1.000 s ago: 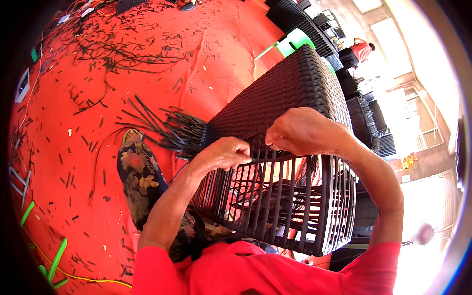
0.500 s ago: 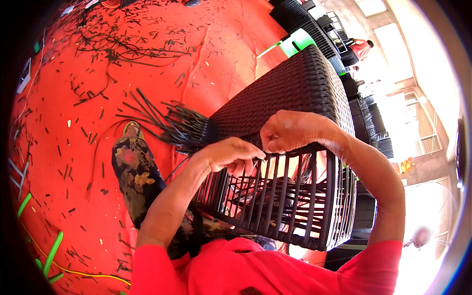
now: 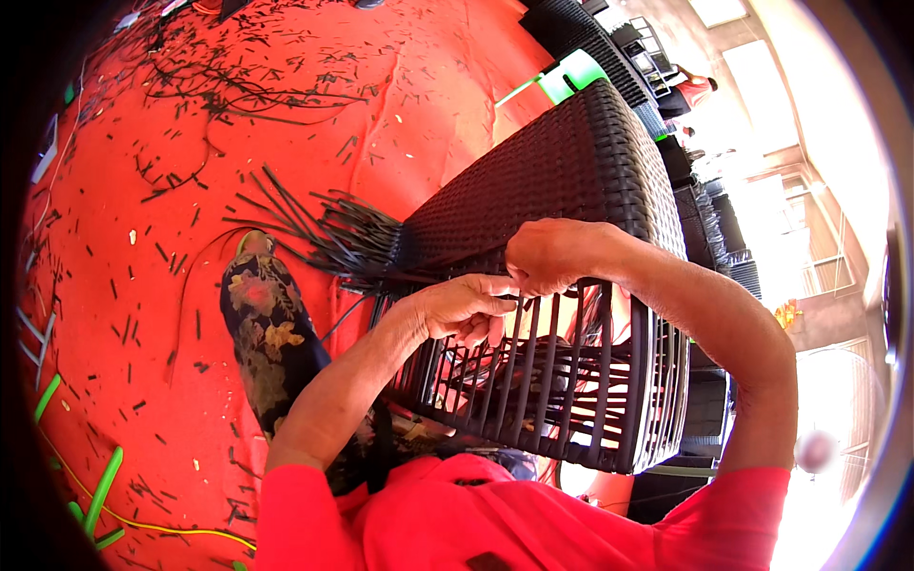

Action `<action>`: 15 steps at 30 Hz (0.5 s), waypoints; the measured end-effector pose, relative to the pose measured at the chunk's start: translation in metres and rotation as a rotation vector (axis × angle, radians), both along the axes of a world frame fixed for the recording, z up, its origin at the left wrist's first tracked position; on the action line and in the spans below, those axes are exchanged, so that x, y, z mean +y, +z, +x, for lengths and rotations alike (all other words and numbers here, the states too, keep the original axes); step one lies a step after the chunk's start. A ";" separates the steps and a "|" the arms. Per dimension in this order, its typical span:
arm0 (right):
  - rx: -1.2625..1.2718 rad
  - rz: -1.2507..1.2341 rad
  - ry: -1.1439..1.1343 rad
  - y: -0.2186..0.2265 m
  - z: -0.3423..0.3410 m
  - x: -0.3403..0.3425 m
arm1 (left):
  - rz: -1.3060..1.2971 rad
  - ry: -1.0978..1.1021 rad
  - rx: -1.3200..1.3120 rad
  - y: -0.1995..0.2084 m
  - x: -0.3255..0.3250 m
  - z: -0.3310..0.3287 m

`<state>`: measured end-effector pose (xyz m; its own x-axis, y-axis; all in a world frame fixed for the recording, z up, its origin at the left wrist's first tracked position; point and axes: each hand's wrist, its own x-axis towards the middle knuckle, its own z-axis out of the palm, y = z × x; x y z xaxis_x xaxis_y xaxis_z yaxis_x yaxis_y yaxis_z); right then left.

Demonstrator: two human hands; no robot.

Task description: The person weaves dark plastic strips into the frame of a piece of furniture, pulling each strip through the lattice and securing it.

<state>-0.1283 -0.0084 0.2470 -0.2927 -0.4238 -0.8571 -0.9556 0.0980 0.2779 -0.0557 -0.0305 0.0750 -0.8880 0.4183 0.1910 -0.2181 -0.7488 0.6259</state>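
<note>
A dark brown wicker furniture piece (image 3: 533, 157) stands tilted before me, tightly woven on its upper part. Its near side is an open frame of upright dark bars (image 3: 533, 400) with loose strips showing through. My left hand (image 3: 466, 306) is at the top of the bars, thumb and fingers pinched together. Right against it, my right hand (image 3: 552, 255) is curled closed at the edge of the weave. Their fingertips meet; whatever they pinch is too small or hidden to make out, perhaps a weaving strip. A bundle of loose dark strips (image 3: 357, 238) sticks out from the piece's left side.
Red sheeting (image 3: 286, 171) covers the floor, scattered with cut strip scraps. A green plastic chair (image 3: 573, 76) stands beyond the woven piece. Dark stacked furniture (image 3: 586, 43) lines the far right, where another person (image 3: 695, 92) is. Green tubes (image 3: 103, 490) and a yellow cord (image 3: 162, 529) lie lower left.
My left hand has shifted slightly right and down, its fingers still meeting the right hand's. The right hand has lowered a little, and its forearm now hangs lower across the woven piece.
</note>
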 end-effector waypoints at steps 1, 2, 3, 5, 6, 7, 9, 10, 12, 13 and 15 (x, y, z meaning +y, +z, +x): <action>0.010 -0.003 0.001 0.000 0.002 -0.001 | 0.006 0.011 -0.008 -0.003 0.000 -0.001; -0.007 -0.003 0.009 0.003 0.004 -0.004 | 0.013 0.023 -0.015 -0.007 -0.001 -0.002; -0.014 0.002 -0.039 0.005 0.006 -0.005 | 0.021 0.035 -0.022 -0.008 -0.003 -0.003; -0.030 0.013 -0.130 0.007 0.007 -0.007 | 0.017 0.077 -0.017 -0.005 -0.006 -0.002; -0.050 -0.010 -0.099 0.008 0.007 -0.008 | -0.007 0.090 -0.033 -0.003 -0.006 -0.001; -0.073 -0.034 -0.072 0.008 0.007 -0.007 | -0.033 0.099 -0.051 -0.001 -0.007 0.000; -0.161 -0.134 -0.002 0.007 0.001 -0.004 | -0.142 0.125 -0.072 -0.002 -0.008 0.002; -0.225 -0.209 0.042 0.006 -0.004 -0.001 | -0.210 0.134 -0.066 -0.004 -0.011 0.001; -0.283 -0.281 0.078 0.005 -0.014 0.000 | -0.336 0.155 -0.068 -0.010 -0.021 -0.002; -0.279 -0.278 0.071 0.007 -0.013 -0.004 | -0.479 0.198 -0.106 -0.011 -0.026 0.000; -0.195 -0.169 0.067 0.009 -0.009 -0.014 | -0.740 0.213 -0.118 -0.027 -0.028 0.001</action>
